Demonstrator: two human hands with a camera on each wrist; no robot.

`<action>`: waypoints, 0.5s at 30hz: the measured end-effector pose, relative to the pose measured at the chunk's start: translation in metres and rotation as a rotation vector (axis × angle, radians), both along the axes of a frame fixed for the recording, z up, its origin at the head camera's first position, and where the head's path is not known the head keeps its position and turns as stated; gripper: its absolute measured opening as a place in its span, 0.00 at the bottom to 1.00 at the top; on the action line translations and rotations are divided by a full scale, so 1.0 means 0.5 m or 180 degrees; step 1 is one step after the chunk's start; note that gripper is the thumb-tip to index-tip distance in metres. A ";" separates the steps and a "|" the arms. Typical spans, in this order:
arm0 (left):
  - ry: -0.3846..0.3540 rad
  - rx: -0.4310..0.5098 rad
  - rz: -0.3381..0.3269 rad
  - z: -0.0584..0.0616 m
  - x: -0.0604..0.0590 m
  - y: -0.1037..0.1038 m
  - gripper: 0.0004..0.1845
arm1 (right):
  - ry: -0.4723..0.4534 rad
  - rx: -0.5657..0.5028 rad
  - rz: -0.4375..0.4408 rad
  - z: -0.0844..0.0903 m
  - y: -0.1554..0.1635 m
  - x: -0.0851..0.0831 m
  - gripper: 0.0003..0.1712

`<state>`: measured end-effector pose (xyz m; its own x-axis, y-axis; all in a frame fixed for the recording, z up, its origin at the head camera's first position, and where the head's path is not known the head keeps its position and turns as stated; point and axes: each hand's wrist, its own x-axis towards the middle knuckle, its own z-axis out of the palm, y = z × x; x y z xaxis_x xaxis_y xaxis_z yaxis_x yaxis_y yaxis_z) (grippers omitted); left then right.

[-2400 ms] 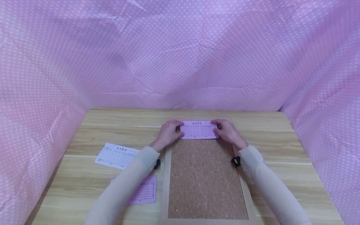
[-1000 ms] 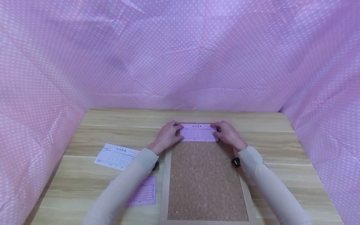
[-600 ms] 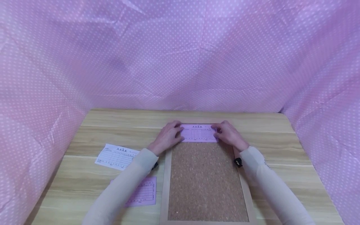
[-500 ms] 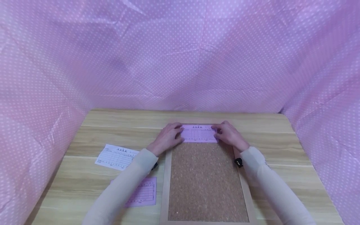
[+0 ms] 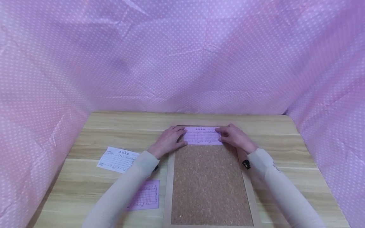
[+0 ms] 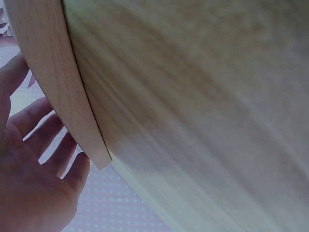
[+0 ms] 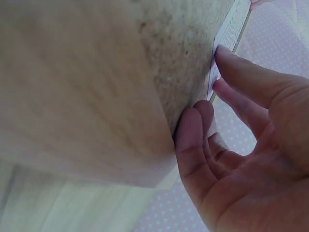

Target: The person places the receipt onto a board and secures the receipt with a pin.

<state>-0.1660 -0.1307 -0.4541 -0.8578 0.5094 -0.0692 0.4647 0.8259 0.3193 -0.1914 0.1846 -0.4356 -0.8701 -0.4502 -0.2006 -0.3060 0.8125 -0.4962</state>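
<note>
A pink printed form slip [image 5: 203,136] lies across the top of the framed cork board [image 5: 211,186]. Fingertips of my left hand [image 5: 166,142] touch the slip's left end, thumb spread below the other fingers. At the opposite end, the thumb and index fingertip of my right hand [image 5: 236,136] rest on the slip. In the right wrist view those two tips press the slip [image 7: 229,36] against the board, while the other fingers bend at the frame's edge. The left wrist view shows relaxed fingers along the wooden frame [image 6: 63,82]; the slip is out of sight there.
Left of the board, a white form slip [image 5: 118,159] and another pink slip [image 5: 146,195] lie on the wood-grain table [image 5: 291,139], both partly covered by my left sleeve [image 5: 122,190]. A pink dotted curtain [image 5: 182,57] hangs behind and at both sides.
The pink slip has come slightly toward me, from over the frame's top edge onto the cork. My right hand has shifted a little to the right; the left thumb sits slightly lower.
</note>
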 end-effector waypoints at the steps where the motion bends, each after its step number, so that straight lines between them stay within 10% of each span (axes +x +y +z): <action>1: 0.0021 -0.0014 -0.0013 0.000 0.000 0.000 0.33 | 0.0016 0.0001 0.0026 0.001 0.001 0.000 0.28; 15: 0.0064 -0.0074 -0.0036 -0.008 -0.003 0.000 0.33 | 0.0341 -0.0346 -0.0015 0.006 0.017 0.031 0.26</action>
<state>-0.1677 -0.1307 -0.4580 -0.8533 0.5175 -0.0639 0.4802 0.8276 0.2905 -0.1758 0.1933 -0.4324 -0.8861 -0.4599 -0.0569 -0.3580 0.7573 -0.5461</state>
